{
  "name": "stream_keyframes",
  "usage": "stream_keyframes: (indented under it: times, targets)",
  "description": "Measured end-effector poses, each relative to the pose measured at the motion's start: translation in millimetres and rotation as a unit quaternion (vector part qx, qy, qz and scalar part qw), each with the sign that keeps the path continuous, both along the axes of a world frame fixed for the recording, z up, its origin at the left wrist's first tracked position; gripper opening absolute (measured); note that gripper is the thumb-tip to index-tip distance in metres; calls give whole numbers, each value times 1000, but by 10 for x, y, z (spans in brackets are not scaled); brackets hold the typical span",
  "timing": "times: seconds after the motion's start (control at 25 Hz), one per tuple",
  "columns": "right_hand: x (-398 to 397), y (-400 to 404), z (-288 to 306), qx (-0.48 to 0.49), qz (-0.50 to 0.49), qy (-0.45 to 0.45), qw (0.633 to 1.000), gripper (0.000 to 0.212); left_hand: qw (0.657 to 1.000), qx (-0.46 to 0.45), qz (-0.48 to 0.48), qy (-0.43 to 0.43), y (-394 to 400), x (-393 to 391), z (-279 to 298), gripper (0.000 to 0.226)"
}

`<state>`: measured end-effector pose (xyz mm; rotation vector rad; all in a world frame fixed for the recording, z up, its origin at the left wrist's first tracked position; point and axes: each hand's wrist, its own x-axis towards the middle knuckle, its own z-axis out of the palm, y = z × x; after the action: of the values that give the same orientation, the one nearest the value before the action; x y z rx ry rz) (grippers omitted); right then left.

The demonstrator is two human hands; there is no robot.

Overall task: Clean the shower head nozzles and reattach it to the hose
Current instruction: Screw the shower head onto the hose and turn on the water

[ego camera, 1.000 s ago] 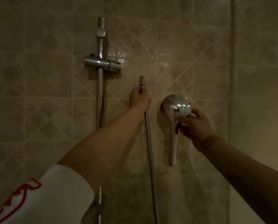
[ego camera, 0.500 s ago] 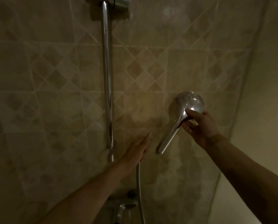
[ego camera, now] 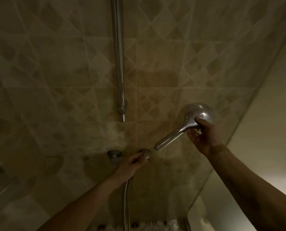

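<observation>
Shower head (ego camera: 191, 120) pinched at neck by right hand (ego camera: 204, 137), handle end angled toward 8 o'clock for threading onto hose (ego camera: 126, 202) end, itself gripped closed-fingered by left hand (ego camera: 132, 164) just apart, not yet joined.

A: What colours show?
B: A shiny silver shower head (ego camera: 198, 114), silver hose (ego camera: 126, 204) and chrome rail (ego camera: 119, 60).
A: The wall?
B: Beige tiles (ego camera: 55, 80) with darker tan diamond patterns and pale lines.
</observation>
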<state>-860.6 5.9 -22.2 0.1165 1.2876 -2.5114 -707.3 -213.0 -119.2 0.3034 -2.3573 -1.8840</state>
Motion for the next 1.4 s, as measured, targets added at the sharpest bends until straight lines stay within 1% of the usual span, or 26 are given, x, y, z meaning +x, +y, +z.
stream_keyframes:
  times: [0.16, 0.24, 0.36, 0.4, 0.52, 0.56, 0.72, 0.84, 0.88, 0.92, 1.04, 1.08, 1.12, 1.16, 1.24, 1.28, 1.32, 1.36, 1.4]
  targets:
    - [180, -66, -286, 5, 7, -46, 999, 17, 1000, -3, -10, 3, -21, 158, -199, 19]
    - [257, -101, -406, 0, 7, -70, 998, 11, 1000, 10, -4, 3, -54, 198, -280, 22]
    - [343, -157, -545, -6, 6, -95, 995, 5, 1000, 18, -8, 10, -121, 226, -380, 14]
    - [361, -169, -583, -5, 5, -99, 995, 6, 1000, 13, -16, 11, -129, 240, -389, 14]
    - [382, -198, -650, -9, 3, -105, 994, 7, 1000, 4, -10, 12, -134, 250, -391, 29]
    - [380, -203, -672, -8, 2, -108, 994, 7, 1000, 6, -8, 10, -144, 250, -396, 31]
    - [377, -190, -754, -1, 1, -113, 994, 9, 1000, -4, -20, 1, -177, 247, -385, 21]
    - [375, -147, -762, 41, 24, -98, 994, 13, 1000, 5, -20, 2, -209, 231, -383, 25]
    - [370, -133, -768, 70, 29, -85, 993, 18, 1000, -7, -22, 0, -221, 227, -398, 24]
    - [365, -121, -781, 100, 28, -70, 992, 29, 1000, -16, -23, 0, -234, 231, -402, 23]
    - [337, -48, -833, 152, 20, -35, 988, 82, 1000, -21, -22, -2, -267, 249, -415, 23]
    - [336, -28, -836, 161, 30, -25, 986, 90, 1000, -19, -24, -4, -266, 257, -410, 23]
    - [332, -12, -843, 173, 43, -11, 984, 91, 999, -21, -33, -4, -256, 272, -394, 23]
    - [323, 2, -847, 189, 53, 0, 981, 86, 999, -24, -38, -3, -248, 282, -381, 22]
    - [301, 37, -865, 204, 66, 16, 977, 70, 999, -26, -32, -3, -267, 294, -397, 21]
    - [284, 67, -873, 191, 77, 23, 978, 60, 999, -21, -27, -1, -277, 301, -408, 20]
    - [271, 94, -875, 157, 94, 23, 983, 53, 1000, -16, -26, 1, -290, 307, -411, 19]
    - [256, 125, -889, 118, 108, 21, 987, 53, 1000, -13, -28, 2, -292, 314, -404, 18]
    - [247, 154, -903, 88, 120, 15, 989, 57, 1000, -17, -26, -1, -294, 320, -409, 17]
